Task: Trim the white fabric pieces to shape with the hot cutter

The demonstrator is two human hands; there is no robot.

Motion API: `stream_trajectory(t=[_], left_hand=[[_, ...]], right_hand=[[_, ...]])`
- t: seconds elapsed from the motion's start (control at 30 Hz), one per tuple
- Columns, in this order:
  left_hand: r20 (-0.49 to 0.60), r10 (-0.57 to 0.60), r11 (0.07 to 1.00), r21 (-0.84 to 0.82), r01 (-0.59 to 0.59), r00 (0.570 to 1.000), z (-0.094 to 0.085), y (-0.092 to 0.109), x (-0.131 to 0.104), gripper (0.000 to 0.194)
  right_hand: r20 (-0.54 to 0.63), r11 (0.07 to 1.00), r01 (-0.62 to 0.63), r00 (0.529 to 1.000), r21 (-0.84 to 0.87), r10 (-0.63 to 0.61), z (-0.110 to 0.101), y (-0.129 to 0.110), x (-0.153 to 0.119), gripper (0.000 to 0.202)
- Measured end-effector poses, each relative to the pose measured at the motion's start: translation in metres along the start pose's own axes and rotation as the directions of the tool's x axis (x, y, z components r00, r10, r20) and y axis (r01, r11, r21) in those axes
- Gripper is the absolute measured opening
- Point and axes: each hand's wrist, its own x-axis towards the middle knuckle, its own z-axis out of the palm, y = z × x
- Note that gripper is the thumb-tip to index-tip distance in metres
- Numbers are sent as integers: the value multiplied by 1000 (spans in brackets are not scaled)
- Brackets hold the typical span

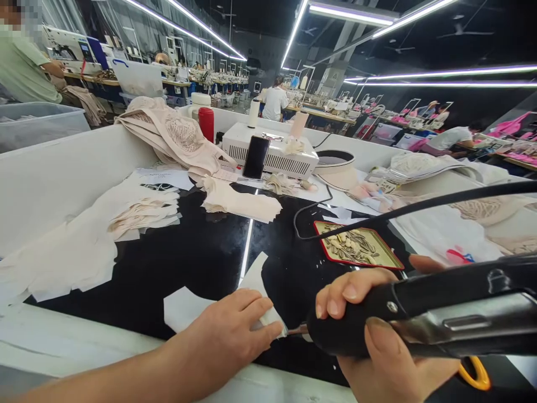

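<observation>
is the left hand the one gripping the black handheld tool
No, the right hand grips the black handheld tool, while the left hand is on a white cut piece.

The tool [436, 292] in the right fingers [350, 291] shows matt black plastic, its lever [465, 323] shiny metal; the white piece [255, 274] under the left fingers [260, 309] looks matt cloth; the tabletop [210, 257] beneath, glossy.
</observation>
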Motion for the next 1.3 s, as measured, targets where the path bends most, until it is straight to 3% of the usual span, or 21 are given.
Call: stream_trajectory(t=[0.53,0.77,0.97,1.13,1.3], left_hand=[[-80,-15,997,-70,9,997,-4,-4,3,23],[-48,-2,997,-71,-2,999,-8,-6,2,24],[9,14,1000,-17,-14,1000,-12,-8,0,25],[-78,32,996,86,-25,996,-12,-11,1,35],[-59,32,997,67,-28,998,-18,-14,4,29]], right_hand=[[-11,1000,-24,1000,-10,24,8,19,12,50],[-4,1000,-14,1000,0,14,10,23,9,27],[-5,999,-6,1000,-48,5,11,22,9,28],[-14,1000,-17,1000,-12,17,12,21,8,33],[-6,999,-21,1000,25,21,12,22,7,38]])
